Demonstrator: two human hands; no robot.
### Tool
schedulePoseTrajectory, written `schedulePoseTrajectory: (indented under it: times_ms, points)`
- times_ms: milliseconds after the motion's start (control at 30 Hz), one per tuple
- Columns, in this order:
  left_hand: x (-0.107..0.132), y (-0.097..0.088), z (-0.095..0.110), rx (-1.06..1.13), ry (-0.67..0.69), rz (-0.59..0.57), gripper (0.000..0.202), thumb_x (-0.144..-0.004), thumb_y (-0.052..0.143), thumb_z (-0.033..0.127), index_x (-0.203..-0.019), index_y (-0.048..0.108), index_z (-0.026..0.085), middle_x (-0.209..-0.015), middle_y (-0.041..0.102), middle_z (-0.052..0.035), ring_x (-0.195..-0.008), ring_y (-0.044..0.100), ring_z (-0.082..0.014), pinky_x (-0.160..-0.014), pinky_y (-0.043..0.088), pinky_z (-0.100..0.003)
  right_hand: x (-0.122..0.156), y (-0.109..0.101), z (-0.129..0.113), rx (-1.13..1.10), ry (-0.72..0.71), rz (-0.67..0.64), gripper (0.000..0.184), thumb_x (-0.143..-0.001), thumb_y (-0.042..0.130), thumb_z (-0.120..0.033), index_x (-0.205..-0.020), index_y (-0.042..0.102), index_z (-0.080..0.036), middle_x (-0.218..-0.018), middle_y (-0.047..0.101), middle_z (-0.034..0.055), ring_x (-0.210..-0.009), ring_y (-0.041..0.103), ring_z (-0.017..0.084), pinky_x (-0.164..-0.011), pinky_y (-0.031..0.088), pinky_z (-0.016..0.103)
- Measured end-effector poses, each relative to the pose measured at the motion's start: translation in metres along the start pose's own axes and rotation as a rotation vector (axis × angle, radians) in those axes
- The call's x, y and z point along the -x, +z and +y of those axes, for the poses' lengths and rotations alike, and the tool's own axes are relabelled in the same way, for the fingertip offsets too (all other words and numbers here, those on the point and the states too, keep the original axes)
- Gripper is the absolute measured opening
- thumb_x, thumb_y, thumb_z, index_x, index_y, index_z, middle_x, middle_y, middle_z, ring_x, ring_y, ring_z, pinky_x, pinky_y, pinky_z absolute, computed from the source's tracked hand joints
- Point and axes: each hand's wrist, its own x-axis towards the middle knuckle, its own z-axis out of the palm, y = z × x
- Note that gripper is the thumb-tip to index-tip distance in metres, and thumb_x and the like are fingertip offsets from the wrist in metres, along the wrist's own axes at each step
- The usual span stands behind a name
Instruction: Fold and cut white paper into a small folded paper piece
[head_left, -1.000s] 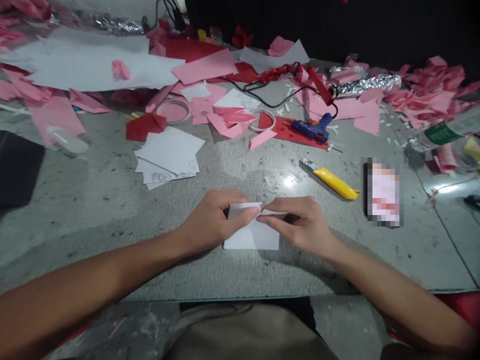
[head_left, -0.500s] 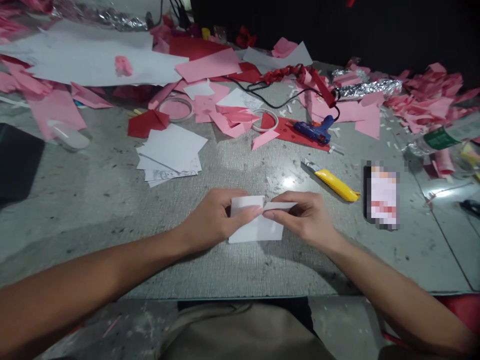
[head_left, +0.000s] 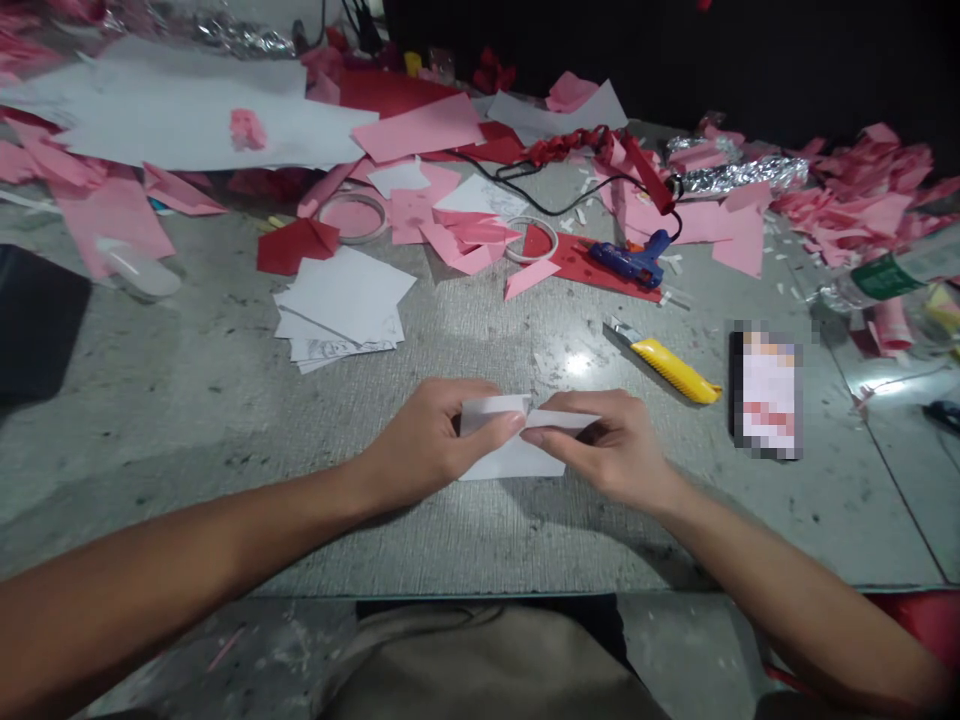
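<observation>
A small folded piece of white paper [head_left: 510, 459] is held between my two hands, just above the near middle of the table. My left hand [head_left: 439, 435] pinches its left part, thumb on the near side and fingers behind. With thumb and fingertips, my right hand [head_left: 611, 440] grips a raised flap at the paper's right side. My fingers partly cover the folds. Beyond my left hand lies a loose stack of white paper pieces [head_left: 349, 295], some with printed drawings. A yellow utility knife [head_left: 671, 368] rests beyond my right hand, its metal tip pointing away to the left.
A phone [head_left: 769, 395] lies to the right. Farther back are a blue glue gun [head_left: 630, 262], tape rolls [head_left: 555, 240], red and pink paper scraps [head_left: 469, 245] and large white sheets [head_left: 172, 110]. A plastic bottle [head_left: 885, 277] lies at right, and a dark box [head_left: 37, 325] stands at left.
The flap in my right hand has tilted, showing more of its face, and my right thumb has shifted slightly left. My left hand keeps nearly the same hold.
</observation>
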Motion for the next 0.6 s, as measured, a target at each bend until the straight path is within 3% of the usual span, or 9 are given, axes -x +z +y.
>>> schedulePoseTrajectory:
  times_ms: [133, 300, 600]
  points:
    - [0.0019, 0.0025, 0.0013, 0.038, -0.004, 0.030, 0.036, -0.101, 0.065, 0.037, -0.072, 0.062, 0.017, -0.067, 0.054, 0.0042, -0.061, 0.048, -0.0093, -0.056, 0.034, -0.025, 0.0005, 0.0019, -0.0021, 0.060, -0.107, 0.011, 0.017, -0.097, 0.075, -0.025, -0.081, 0.076, -0.018, -0.067, 0.064, -0.0025, -0.057, 0.051, 0.009, -0.052, 0.039, 0.024]
    - [0.0024, 0.0031, 0.0016, 0.084, -0.046, 0.014, 0.033, -0.101, 0.065, 0.037, -0.075, 0.067, 0.017, -0.068, 0.057, 0.0035, -0.062, 0.050, -0.0098, -0.056, 0.036, -0.025, 0.0019, 0.0035, 0.0005, 0.086, -0.161, 0.018, 0.018, -0.099, 0.073, -0.026, -0.083, 0.076, -0.018, -0.072, 0.068, -0.0006, -0.060, 0.054, 0.010, -0.054, 0.041, 0.025]
    - [-0.0004, 0.0048, 0.0007, 0.029, -0.007, 0.040, 0.036, -0.100, 0.066, 0.037, -0.071, 0.063, 0.017, -0.066, 0.055, 0.0035, -0.061, 0.049, -0.0099, -0.056, 0.034, -0.024, 0.0006, -0.0006, -0.0034, 0.087, -0.022, -0.003, 0.027, -0.096, 0.077, -0.038, -0.077, 0.074, -0.019, -0.062, 0.059, -0.0019, -0.054, 0.045, 0.011, -0.048, 0.034, 0.026]
